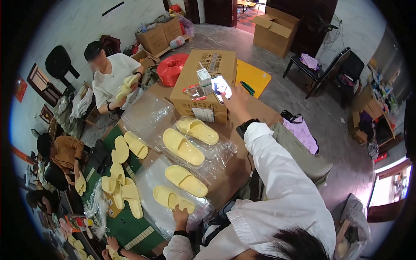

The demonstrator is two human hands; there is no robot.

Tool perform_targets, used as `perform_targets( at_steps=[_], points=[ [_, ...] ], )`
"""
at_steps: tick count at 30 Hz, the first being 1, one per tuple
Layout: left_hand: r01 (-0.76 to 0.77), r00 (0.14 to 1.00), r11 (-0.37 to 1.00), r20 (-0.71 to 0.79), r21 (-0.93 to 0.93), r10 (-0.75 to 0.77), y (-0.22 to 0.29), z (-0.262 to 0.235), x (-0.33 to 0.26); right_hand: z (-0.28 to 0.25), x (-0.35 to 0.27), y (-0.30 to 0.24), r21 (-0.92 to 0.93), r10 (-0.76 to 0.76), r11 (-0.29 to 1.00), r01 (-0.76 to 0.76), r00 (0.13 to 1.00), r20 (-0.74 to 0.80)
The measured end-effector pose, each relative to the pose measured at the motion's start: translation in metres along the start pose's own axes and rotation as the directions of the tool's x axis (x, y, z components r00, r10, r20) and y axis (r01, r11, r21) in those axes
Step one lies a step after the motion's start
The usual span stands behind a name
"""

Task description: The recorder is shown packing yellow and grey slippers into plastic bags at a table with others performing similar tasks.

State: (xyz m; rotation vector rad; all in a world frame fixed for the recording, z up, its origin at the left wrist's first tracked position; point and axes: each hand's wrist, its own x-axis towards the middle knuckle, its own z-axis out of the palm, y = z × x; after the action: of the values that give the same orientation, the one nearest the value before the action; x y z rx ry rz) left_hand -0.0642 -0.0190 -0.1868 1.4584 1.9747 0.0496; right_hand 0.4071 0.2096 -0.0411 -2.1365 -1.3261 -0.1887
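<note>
Two yellow slippers [186, 181] atop clear plastic bags [151, 216]

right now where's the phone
The phone is right of upper centre in the head view, beside the small white box on the large carton, the right hand at its lower end.

The left hand [180, 218] hides part of a yellow slipper [169, 197]; the right hand [236, 104] covers the phone's [220, 85] near right corner. A far-left co-worker's [113, 71] face is blurred. The near edge crops dark hair [292, 246].
</note>
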Motion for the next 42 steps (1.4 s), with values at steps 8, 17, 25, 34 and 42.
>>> perform_targets(
  at_steps=[8, 17, 25, 34, 42],
  points=[
    [0.185, 0.917, 0.81, -0.199, -0.557, -0.347, -0.007, 0.03, 0.021, 0.004, -0.109, -0.057, 0.367, -0.139, 0.902, 0.227, 0.958, -0.251],
    [-0.054, 0.919, 0.51, -0.242, -0.859, -0.311, -0.017, 0.046, 0.027, 0.036, -0.329, -0.133, 0.553, -0.662, 0.749, 0.366, 0.448, 0.6],
    [0.025, 0.982, 0.337, -0.039, -0.941, -0.183, -0.006, 0.019, -0.01, 0.066, -0.339, -0.152, 0.637, -0.748, 0.636, 0.436, 0.146, 0.647],
    [0.173, 0.963, 0.834, 0.268, -0.524, -0.032, -0.066, 0.054, -0.005, 0.102, -0.341, -0.162, 0.471, -0.648, 0.734, 0.49, 0.295, 0.703],
    [-0.417, 0.877, 0.833, -0.081, 0.363, 0.474, -0.101, 0.06, -0.036, 0.105, -0.339, -0.155, 0.588, -0.697, 0.717, 0.375, 0.373, 0.612]
  ],
)
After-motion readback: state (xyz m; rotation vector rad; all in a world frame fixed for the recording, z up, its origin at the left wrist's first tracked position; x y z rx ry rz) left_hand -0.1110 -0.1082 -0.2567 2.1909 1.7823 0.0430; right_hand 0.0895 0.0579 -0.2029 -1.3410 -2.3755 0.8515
